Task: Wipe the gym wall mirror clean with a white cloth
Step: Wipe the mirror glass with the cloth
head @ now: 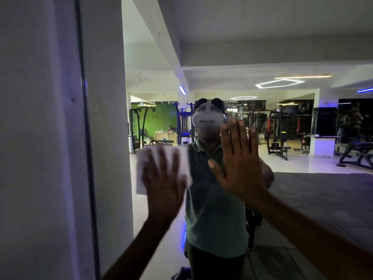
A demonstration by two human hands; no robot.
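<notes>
Against the glossy wall mirror (pixel 302 188), the blurred left hand (pixel 161 178) presses a rectangular white cloth (pixel 182 160) flat; the right hand (pixel 240 166) lies spread.

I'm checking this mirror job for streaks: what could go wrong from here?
The bare right hand lies flat on the mirror, so it may leave fresh prints. The left hand presses the white cloth with straight fingers, not gripping; the cloth could slip. The dim light may hide streaks.

Single head-worn view, close up, squarely facing the mirror (pixel 302 47).
</notes>
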